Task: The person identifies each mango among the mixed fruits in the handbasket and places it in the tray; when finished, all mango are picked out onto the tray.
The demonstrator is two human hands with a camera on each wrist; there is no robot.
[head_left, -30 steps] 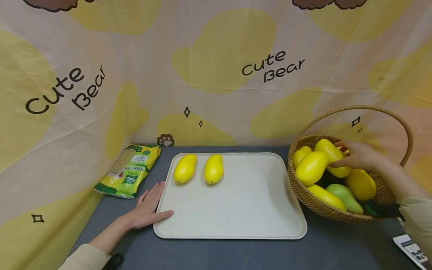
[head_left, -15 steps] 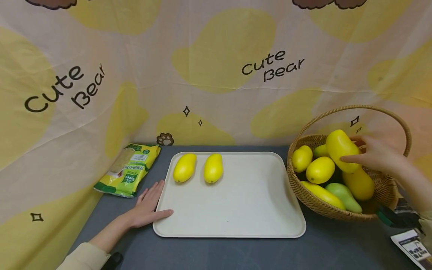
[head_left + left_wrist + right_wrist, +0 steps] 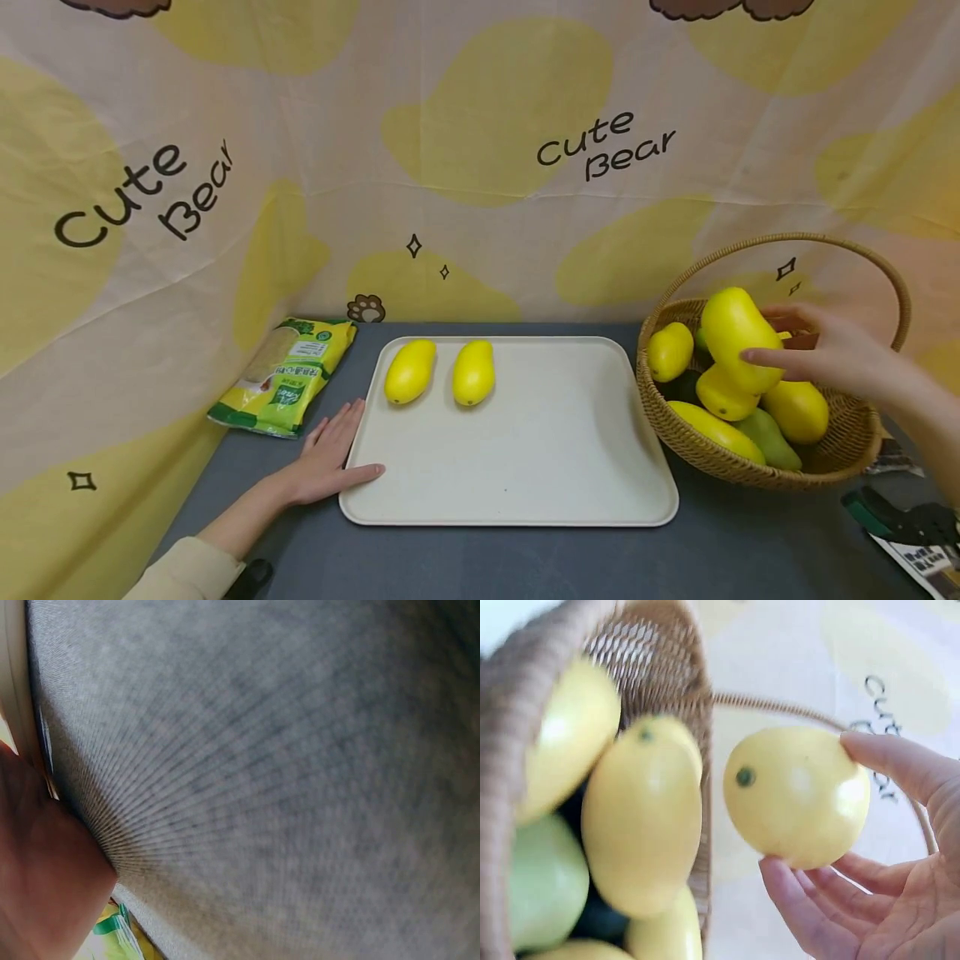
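Note:
My right hand (image 3: 832, 350) grips a yellow mango (image 3: 738, 337) between thumb and fingers, just above the wicker basket (image 3: 750, 479). In the right wrist view the held mango (image 3: 795, 795) is apart from the fruit in the basket. Below it lie several more yellow mangoes (image 3: 712, 433) and a green one (image 3: 772, 437). On the left, my left hand (image 3: 326, 458) lies flat on the left rim of the white tray (image 3: 570, 433), thumb over the edge. Two yellow mangoes, one at the far left (image 3: 410, 371) and one beside it (image 3: 473, 372), lie on this tray.
A yellow and green food packet (image 3: 288, 375) lies left of the tray. The basket's tall handle (image 3: 795, 239) arches over the fruit. A printed card (image 3: 915, 558) lies at the lower right. A patterned cloth (image 3: 480, 167) hangs behind the table.
My right hand has lifted the mango off the pile, then brought it slightly left. Mangoes underneath have shifted in the basket. The left hand has stayed on the tray.

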